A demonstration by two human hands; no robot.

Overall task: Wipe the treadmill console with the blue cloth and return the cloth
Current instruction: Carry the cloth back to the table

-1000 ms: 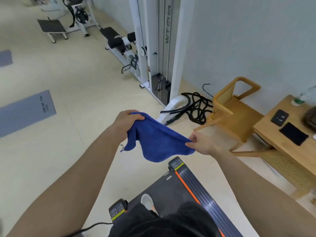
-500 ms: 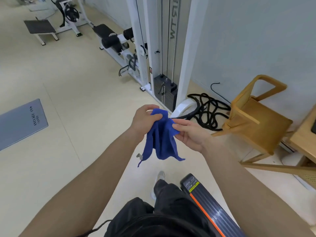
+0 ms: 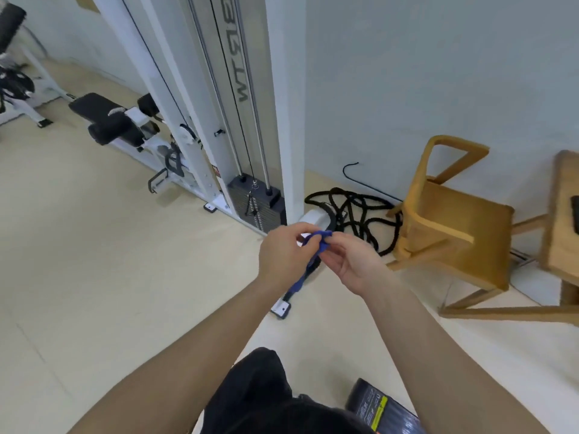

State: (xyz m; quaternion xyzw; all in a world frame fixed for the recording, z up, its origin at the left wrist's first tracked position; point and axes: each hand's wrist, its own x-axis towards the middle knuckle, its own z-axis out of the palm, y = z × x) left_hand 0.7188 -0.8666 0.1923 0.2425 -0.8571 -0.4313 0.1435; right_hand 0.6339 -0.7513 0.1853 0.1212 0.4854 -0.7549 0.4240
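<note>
The blue cloth (image 3: pixel 315 245) is bunched into a narrow strip between my two hands, in front of me at chest height. My left hand (image 3: pixel 283 255) grips its upper part, and a thin tail hangs down below. My right hand (image 3: pixel 347 258) pinches the same top edge from the right side, fingers touching the left hand's. Only a front corner of the treadmill (image 3: pixel 380 408) shows at the bottom, black with a yellow label. Its console is out of view.
A white cable weight machine (image 3: pixel 244 120) stands straight ahead with its foot (image 3: pixel 282 308) near my hands. Black ropes (image 3: pixel 354 211) lie coiled by the wall. A wooden chair (image 3: pixel 451 220) and a wooden table edge (image 3: pixel 560 214) stand at right.
My hands have come together, gathering the spread cloth into a small bunch. My view has turned right and moved off the treadmill toward the weight machine.
</note>
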